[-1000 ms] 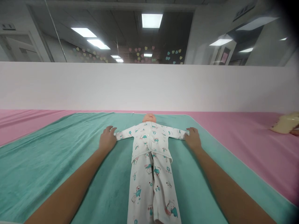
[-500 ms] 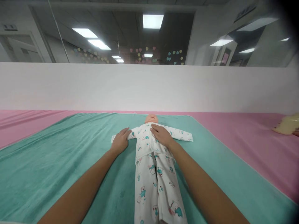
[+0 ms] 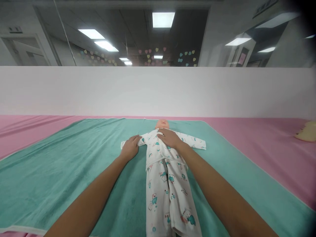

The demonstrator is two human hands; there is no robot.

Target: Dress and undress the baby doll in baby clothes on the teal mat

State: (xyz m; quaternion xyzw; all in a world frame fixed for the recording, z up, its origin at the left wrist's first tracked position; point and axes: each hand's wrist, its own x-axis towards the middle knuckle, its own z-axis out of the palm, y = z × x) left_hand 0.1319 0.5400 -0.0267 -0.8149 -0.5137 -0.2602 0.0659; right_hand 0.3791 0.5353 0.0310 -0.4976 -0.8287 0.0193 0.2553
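Note:
A baby doll (image 3: 162,124) lies on its back on a green blanket (image 3: 74,171), its head toward the wall. It wears a white printed top (image 3: 153,152) with both sleeves spread sideways, and matching printed trousers (image 3: 158,197). My left hand (image 3: 131,147) rests on the sleeve at the left, fingers stretched out. My right hand (image 3: 170,138) lies flat on the chest of the top, near the neck. Part of the top is hidden beneath that hand and forearm. Neither hand appears to grip the cloth.
Under the blanket spreads a pink cloth (image 3: 247,138). At the far right edge is a pale yellow object (image 3: 306,131), partly cut off. A white wall panel (image 3: 148,92) runs along the back, with a window (image 3: 138,36) above it showing lights and heart-shaped stickers.
The view has shifted slightly, moving the scene a little to the right. My right hand has moved slightly up and across the chest of the top; my left hand stays on the sleeve.

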